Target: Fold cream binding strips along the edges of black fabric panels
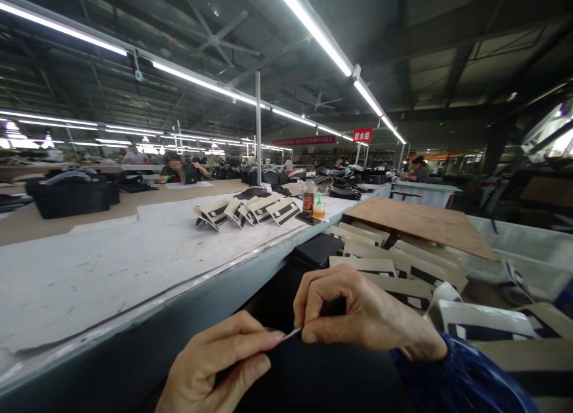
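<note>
Between my two hands, low in the middle of the head view, is a small thin white strip (292,334), seen nearly edge-on. My right hand (344,305) pinches one end of it between thumb and fingers. At the other end, the fingertips of my left hand (219,359) are closed on the strip, though the thumb tip sits a little lower and the exact grip is partly hidden. Both hands are above a dark surface (331,377) in front of me, beside the table's edge.
A long white-covered table (111,264) runs along the left. On it stand folded beige panels with black strips (264,210), a dark-labelled bottle (308,199) and a green-tipped glue bottle (319,209). More beige panels (416,264) and a brown board (416,222) lie right. Other people sit further back.
</note>
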`<state>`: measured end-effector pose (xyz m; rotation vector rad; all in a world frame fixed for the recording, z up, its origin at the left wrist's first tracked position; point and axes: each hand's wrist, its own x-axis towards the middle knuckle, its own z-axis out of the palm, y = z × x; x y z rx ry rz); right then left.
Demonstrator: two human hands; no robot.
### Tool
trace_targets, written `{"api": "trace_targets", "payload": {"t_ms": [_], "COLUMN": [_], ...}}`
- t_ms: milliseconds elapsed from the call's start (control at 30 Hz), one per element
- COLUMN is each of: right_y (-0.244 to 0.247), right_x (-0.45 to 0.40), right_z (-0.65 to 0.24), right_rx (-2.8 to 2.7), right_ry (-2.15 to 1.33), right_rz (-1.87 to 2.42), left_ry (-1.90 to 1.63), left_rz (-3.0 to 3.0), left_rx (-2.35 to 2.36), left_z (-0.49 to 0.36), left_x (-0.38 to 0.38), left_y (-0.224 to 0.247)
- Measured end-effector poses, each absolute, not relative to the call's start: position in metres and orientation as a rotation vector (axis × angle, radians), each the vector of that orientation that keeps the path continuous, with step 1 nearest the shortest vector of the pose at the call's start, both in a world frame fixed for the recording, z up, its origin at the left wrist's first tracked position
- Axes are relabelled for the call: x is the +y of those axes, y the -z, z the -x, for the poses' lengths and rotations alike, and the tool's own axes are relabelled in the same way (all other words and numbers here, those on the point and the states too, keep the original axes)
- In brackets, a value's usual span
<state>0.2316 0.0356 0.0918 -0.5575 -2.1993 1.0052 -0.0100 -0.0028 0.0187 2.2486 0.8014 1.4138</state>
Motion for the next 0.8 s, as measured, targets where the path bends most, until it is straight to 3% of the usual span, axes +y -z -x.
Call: {"api": "trace_targets", "payload": {"t_ms": [200,467,667,800], "right_y": [-0.087,-0.078,-0.081,-0.072], "right_x": [0.038,0.045,0.049,0.043], "right_z": [-0.231,-0.230,-0.230,-0.227], "right_rx": [-2.214,-2.361,-2.393,-2.378], "right_ry": [-0.944,-0.493,-0.596,-0.110], "right_rz": [0.566,0.590,0.826,0.724], "left_ry": [-1.510,-1.507,-1.662,-1.674], "left_rz": [-2.230,-2.403,-2.394,-2.378], "left_rx": [0.914,1.295,1.230,1.274], "left_z": [0.006,0.014,0.004,0.005], "left_x": [0.002,0.006,0.001,0.003], "left_y": [-0.012,0.003,0.004,0.004]}}
